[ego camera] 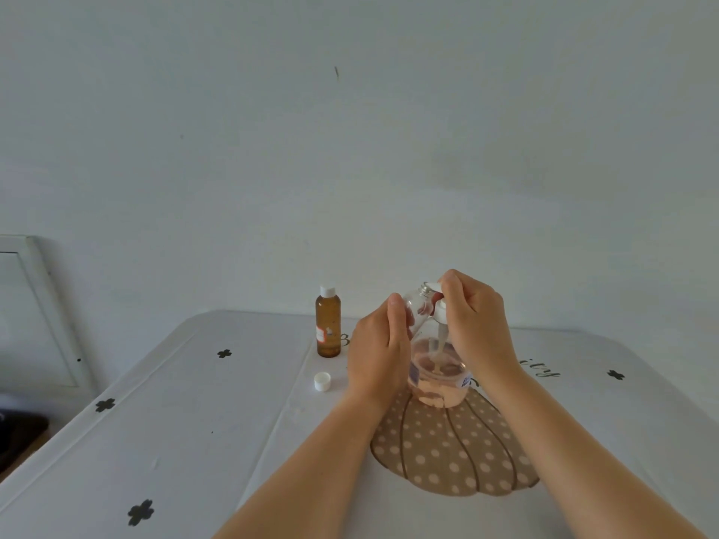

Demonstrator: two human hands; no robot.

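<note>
A clear plastic bottle [437,387] with pale pink liquid in its lower part stands tilted on the table. My left hand [379,354] grips its upper body from the left. My right hand [474,320] holds a white pump dispenser head [441,311] beside the bottle's open threaded neck [426,288]. The pump's white tube hangs down in front of the bottle. An amber bottle [328,324] with a white cap stands upright to the left. A loose white cap [322,381] lies on the table near my left wrist.
The table [175,441] is covered with a white cloth printed with dark clover shapes and a beige dotted pumpkin [451,453]. A white wall rises behind the table. A white framed panel [35,309] leans at the far left.
</note>
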